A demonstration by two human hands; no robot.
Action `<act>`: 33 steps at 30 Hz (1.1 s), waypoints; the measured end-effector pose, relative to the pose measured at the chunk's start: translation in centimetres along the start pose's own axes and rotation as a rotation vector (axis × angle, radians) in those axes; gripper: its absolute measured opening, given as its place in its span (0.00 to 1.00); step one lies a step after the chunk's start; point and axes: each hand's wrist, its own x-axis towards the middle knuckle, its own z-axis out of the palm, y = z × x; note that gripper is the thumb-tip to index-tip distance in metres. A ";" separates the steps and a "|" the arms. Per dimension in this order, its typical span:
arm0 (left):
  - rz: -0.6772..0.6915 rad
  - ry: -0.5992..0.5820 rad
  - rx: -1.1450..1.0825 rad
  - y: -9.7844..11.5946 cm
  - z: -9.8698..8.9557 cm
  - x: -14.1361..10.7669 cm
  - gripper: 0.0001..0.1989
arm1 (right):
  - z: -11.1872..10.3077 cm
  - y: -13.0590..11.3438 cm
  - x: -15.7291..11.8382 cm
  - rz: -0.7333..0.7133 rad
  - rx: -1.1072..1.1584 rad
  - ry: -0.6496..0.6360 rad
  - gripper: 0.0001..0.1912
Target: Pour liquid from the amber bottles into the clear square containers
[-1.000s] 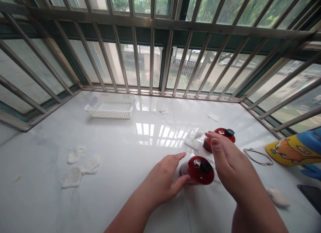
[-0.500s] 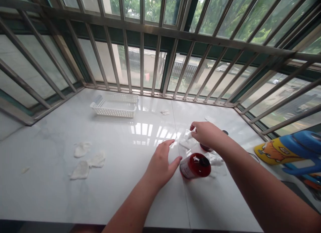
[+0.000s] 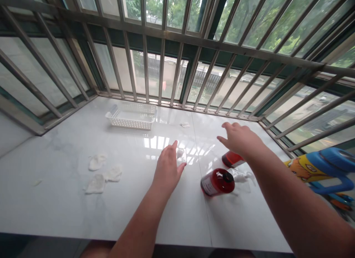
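My left hand (image 3: 168,165) is over the middle of the white counter (image 3: 155,217). Between its thumb and fingers is a small clear plastic packet (image 3: 181,155) with something white inside, which it appears to grip by the edges. My right hand (image 3: 240,139) hovers with fingers apart and holds nothing. Just below it stands a red bottle (image 3: 231,159), partly hidden by the wrist. A second red bottle (image 3: 217,182), with a black cap and pale label, is nearer to me. Beside that one lies another clear bag (image 3: 244,177) holding a white pump-like piece.
A white perforated basket (image 3: 131,123) sits at the back left. Crumpled white tissues (image 3: 95,182) lie on the left, and a smaller scrap (image 3: 184,125) near the window. A blue and yellow bottle (image 3: 318,161) is at the right. Metal bars (image 3: 166,36) line the counter's far edge.
The clear packet has gone from under my right hand to my left hand. My left hand has shifted left; my right hand has lifted away to the right and spread its fingers.
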 end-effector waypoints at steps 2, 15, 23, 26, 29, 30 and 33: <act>-0.043 0.017 0.002 -0.4 -0.3 0.2 0.38 | 0.7 2.4 0.8 0.140 -0.043 -0.080 0.34; -0.196 0.056 0.105 -1.5 -0.6 0.9 0.38 | 1.4 -1.5 0.3 -0.084 0.083 -0.183 0.26; -0.283 0.227 0.351 -4.0 -6.7 0.8 0.56 | -1.5 -5.0 -4.6 -0.409 0.230 -0.144 0.34; -0.296 0.214 0.311 -5.4 -8.6 0.6 0.58 | -1.2 -3.6 -6.8 -0.350 0.095 -0.157 0.38; -0.305 0.224 0.282 -5.5 -9.1 0.6 0.54 | 0.1 -3.0 -8.8 -0.307 0.046 -0.328 0.38; -0.296 0.239 0.278 -5.2 -9.1 0.7 0.52 | 0.6 -3.0 -9.2 -0.314 0.043 -0.371 0.36; -0.207 0.331 0.251 -2.9 -9.3 0.8 0.38 | 1.9 -3.4 -9.0 -0.349 0.042 -0.386 0.31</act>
